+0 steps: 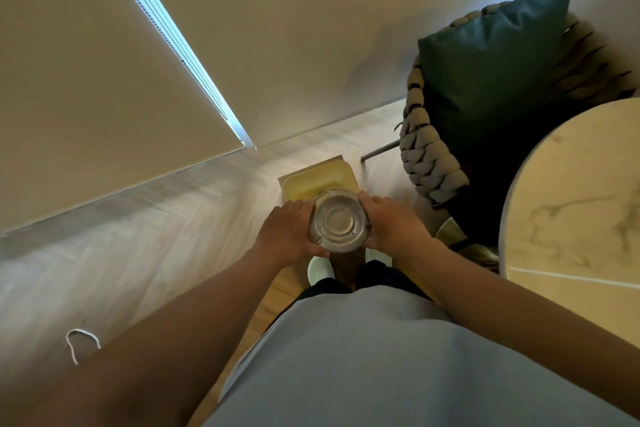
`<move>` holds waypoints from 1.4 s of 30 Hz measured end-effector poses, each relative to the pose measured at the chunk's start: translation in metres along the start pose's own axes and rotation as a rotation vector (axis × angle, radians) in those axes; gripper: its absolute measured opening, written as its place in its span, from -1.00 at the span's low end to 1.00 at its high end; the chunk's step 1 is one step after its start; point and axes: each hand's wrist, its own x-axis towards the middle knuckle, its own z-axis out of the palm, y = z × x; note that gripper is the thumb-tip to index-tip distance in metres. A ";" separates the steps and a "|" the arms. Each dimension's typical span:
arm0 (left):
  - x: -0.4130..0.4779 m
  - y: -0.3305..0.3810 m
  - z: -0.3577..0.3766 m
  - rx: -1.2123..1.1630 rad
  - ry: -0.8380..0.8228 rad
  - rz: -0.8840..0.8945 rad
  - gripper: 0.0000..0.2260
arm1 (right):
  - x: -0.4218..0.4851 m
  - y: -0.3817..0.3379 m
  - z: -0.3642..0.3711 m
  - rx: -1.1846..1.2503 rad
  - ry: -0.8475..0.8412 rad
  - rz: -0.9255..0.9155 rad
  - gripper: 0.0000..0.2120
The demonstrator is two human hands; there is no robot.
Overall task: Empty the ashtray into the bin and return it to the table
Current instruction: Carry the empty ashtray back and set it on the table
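You see a clear glass ashtray (339, 221) with ringed circles in its base and a few dark specks. Beyond it the bin (313, 180) is pale yellow. The round table (575, 204) is cream marble with grey-brown veining. The cushion (491, 55) is dark green, on a chair (427, 156) of chunky grey braid. The floor (145, 229) is light wood in a herringbone pattern. Your shirt (363, 364) is pale blue, your shoes (320, 269) white.
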 end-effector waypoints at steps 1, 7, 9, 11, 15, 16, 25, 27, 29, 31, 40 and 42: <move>0.003 0.001 -0.001 0.006 -0.010 0.015 -0.20 | -0.003 0.001 0.001 0.005 0.015 0.016 -0.15; 0.022 0.020 -0.008 0.058 -0.081 0.126 -0.15 | -0.027 0.014 0.008 0.097 0.138 0.129 -0.26; 0.028 0.032 -0.009 0.076 -0.113 0.179 -0.16 | -0.041 0.020 0.011 0.133 0.180 0.181 -0.28; 0.035 0.045 -0.007 0.098 -0.143 0.231 -0.18 | -0.057 0.026 0.015 0.173 0.206 0.238 -0.23; 0.046 0.084 0.005 0.146 -0.201 0.338 -0.17 | -0.099 0.042 0.021 0.212 0.231 0.394 -0.05; 0.046 0.096 0.010 0.157 -0.219 0.366 -0.17 | -0.112 0.047 0.022 0.228 0.237 0.431 -0.03; 0.007 0.207 0.067 0.155 -0.300 0.630 -0.29 | -0.255 0.078 0.062 0.297 0.349 0.628 -0.05; -0.011 0.229 0.083 0.173 -0.308 0.688 -0.29 | -0.288 0.079 0.072 0.316 0.376 0.645 -0.05; -0.031 0.253 0.100 0.215 -0.332 0.732 -0.28 | -0.324 0.081 0.084 0.333 0.389 0.686 -0.05; -0.052 0.274 0.116 0.235 -0.355 0.761 -0.30 | -0.358 0.082 0.097 0.357 0.396 0.720 -0.06; -0.115 0.343 0.159 0.317 -0.416 0.831 -0.30 | -0.463 0.086 0.130 0.409 0.435 0.756 -0.13; -0.118 0.353 0.163 0.318 -0.444 0.829 -0.26 | -0.473 0.089 0.132 0.413 0.453 0.765 -0.13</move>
